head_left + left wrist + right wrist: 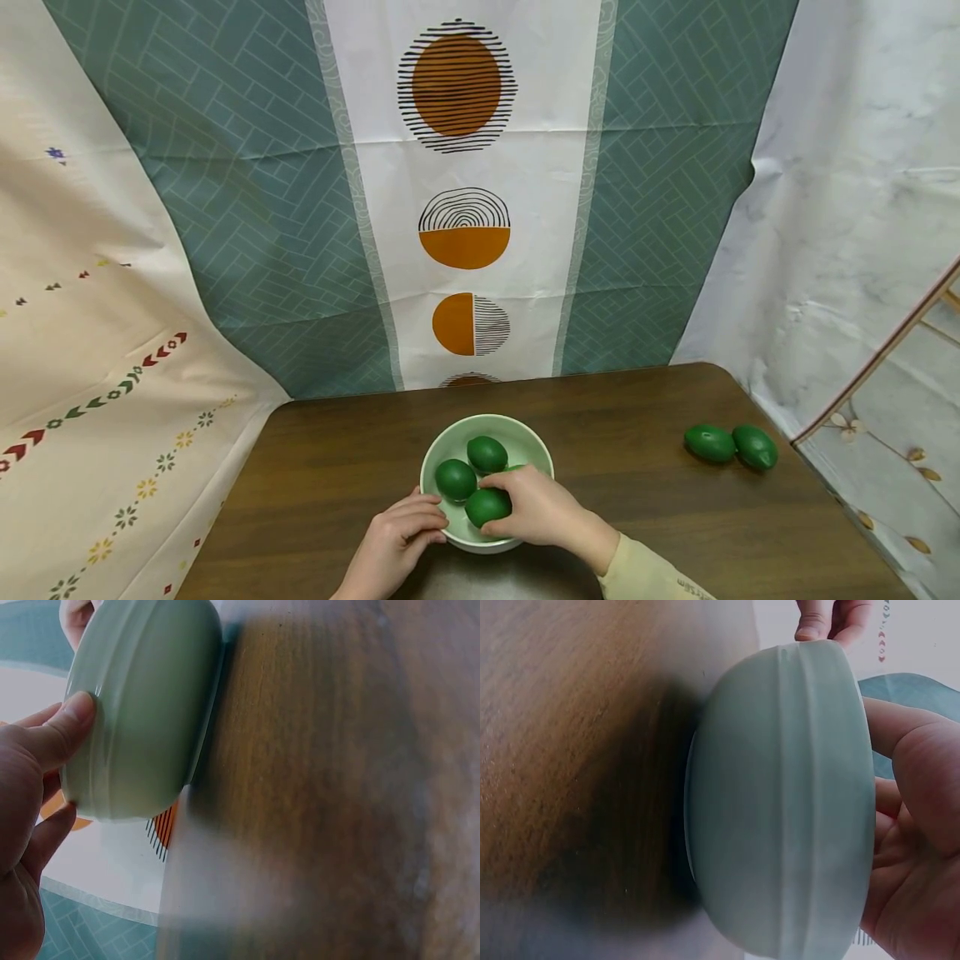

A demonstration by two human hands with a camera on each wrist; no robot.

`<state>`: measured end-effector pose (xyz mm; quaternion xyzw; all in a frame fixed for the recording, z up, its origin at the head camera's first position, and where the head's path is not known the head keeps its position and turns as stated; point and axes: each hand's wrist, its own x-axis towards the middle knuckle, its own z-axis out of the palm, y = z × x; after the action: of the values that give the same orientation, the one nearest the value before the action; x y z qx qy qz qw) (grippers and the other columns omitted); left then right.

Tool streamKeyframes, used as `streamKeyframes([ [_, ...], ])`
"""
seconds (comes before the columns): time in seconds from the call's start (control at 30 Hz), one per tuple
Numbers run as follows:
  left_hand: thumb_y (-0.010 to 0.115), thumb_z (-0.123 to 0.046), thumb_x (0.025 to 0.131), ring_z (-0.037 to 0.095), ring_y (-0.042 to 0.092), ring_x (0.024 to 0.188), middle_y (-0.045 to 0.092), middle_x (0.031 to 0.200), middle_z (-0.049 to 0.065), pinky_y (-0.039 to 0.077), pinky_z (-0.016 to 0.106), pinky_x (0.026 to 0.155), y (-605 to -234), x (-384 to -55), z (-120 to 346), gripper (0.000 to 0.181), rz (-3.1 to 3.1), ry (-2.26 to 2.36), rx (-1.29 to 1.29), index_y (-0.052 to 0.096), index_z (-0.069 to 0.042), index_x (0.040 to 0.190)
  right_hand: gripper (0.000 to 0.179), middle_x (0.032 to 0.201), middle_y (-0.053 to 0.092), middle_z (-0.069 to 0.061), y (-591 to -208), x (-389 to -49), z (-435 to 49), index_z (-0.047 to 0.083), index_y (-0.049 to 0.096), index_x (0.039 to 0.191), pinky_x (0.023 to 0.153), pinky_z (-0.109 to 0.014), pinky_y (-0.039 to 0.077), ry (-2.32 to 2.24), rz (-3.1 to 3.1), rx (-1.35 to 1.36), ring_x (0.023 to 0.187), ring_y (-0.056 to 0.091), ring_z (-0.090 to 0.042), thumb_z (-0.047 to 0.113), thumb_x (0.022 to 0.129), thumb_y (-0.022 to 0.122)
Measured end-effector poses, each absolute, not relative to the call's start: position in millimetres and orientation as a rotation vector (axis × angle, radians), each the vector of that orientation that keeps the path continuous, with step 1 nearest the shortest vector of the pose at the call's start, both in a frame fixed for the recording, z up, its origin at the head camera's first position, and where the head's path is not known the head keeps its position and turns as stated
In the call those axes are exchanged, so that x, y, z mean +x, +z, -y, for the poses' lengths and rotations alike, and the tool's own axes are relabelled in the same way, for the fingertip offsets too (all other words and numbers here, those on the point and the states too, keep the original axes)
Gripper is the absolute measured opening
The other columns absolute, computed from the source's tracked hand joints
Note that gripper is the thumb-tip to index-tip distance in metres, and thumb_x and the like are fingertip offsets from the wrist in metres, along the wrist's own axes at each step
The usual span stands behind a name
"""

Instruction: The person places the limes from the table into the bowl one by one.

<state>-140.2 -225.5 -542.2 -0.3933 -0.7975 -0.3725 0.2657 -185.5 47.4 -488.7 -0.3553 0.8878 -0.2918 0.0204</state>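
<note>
Our L hand [401, 533] pinches the rim of the pale-green bowl [487, 545], prob. to steady it midway btwn the table's [337, 467] L & R edges; our R hand [536, 506] pinches a lime [486, 507] inside, 2 other limes [709, 443] nr the R edge.

You're facing a teal-and-white hanging [465, 171], cream cloth [97, 283] on your left, marbled sheet [847, 250] on your right, wood-grained brown table [337, 458] below!
</note>
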Motion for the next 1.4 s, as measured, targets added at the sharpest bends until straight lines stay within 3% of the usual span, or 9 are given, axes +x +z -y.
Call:
streamKeyframes([
  [0.63, 0.091, 0.005, 0.077, 0.031, 0.075, 0.106, 0.078, 0.102, 0.001, 0.041, 0.029, 0.122, -542, -140, 225, 0.027, 2.142, -1.012, -1.062, 0.081, -0.009, 0.098, 0.050, 0.106, 0.076, 0.015, -492, -184, -38, 0.018, 0.081, 0.122, 0.074, -0.019, 0.057, -0.793, -2.754, -1.054, 0.088, 0.064, 0.000, 0.042, 0.080, 0.093],
  [1.03, 0.091, 0.006, 0.077, 0.032, 0.074, 0.106, 0.078, 0.102, 0.001, 0.041, 0.029, 0.122, -542, -140, 225, 0.028, 2.136, -1.012, -1.064, 0.081, -0.009, 0.099, 0.044, 0.096, 0.073, 0.018, -485, -185, -29, 0.021, 0.081, 0.116, 0.068, -0.019, 0.054, -0.590, -2.790, -1.124, 0.079, 0.060, 0.002, 0.040, 0.078, 0.095],
  [1.2, 0.091, 0.005, 0.076, 0.032, 0.075, 0.106, 0.078, 0.102, 0.002, 0.041, 0.029, 0.122, -542, -140, 226, 0.028, 2.132, -1.011, -1.062, 0.081, -0.009, 0.098, 0.039, 0.092, 0.070, 0.019, -482, -185, -28, 0.021, 0.081, 0.114, 0.066, -0.018, 0.052, -0.533, -2.759, -1.149, 0.076, 0.058, 0.003, 0.038, 0.081, 0.094],
  [1.4, 0.091, 0.005, 0.077, 0.031, 0.074, 0.107, 0.079, 0.102, 0.001, 0.041, 0.029, 0.123, -542, -140, 226, 0.028, 2.138, -1.009, -1.060, 0.082, -0.009, 0.099, 0.041, 0.099, 0.073, 0.016, -478, -184, -27, 0.018, 0.080, 0.120, 0.070, -0.018, 0.055, -0.500, -2.729, -1.136, 0.081, 0.060, 0.003, 0.035, 0.084, 0.091],
])
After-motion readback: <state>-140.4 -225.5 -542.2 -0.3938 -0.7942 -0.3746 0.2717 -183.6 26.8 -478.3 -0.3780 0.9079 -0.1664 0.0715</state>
